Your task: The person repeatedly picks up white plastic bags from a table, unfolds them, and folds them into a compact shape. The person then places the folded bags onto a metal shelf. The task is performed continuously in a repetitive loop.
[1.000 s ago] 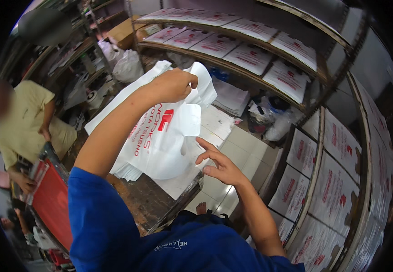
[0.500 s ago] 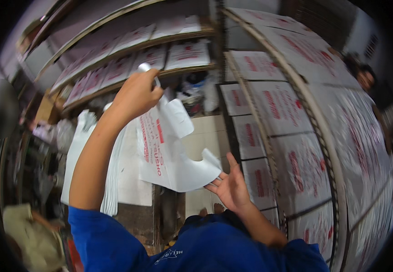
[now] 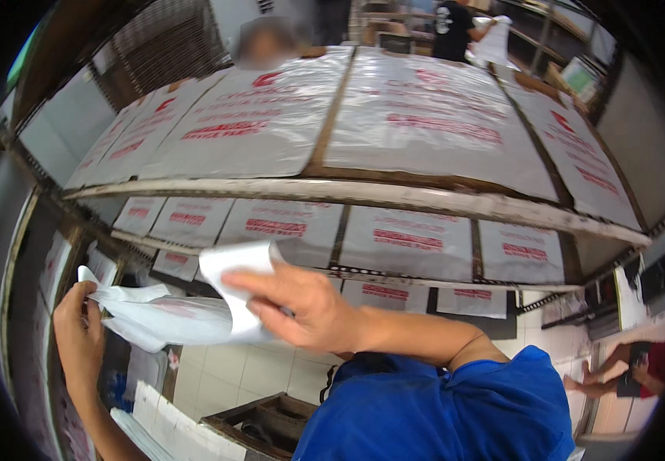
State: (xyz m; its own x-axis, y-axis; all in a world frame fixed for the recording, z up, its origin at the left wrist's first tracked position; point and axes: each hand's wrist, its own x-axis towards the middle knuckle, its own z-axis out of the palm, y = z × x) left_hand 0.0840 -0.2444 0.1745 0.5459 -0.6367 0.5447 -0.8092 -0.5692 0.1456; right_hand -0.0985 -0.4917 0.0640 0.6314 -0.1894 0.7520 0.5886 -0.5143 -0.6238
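Observation:
A thin white plastic bag with red print is stretched sideways between my two hands. At its left end, the fingers of my left hand are curled round a corner of the bag. My right hand pinches the other end, where a white flap stands up above the fingers. Part of the bag is folded over, so most of its print is hidden. The right forearm reaches across in front of my blue shirt.
Ahead stands a rack with metal-edged shelves, its tiers covered with flat, red-printed white bags. A wooden frame and white sheets are low at left. One person handles white material far back; another is at right.
My view has turned right to face the rack. The bag hung from my raised left hand; now it is drawn sideways. My right hand, open at its lower corner before, now grips it.

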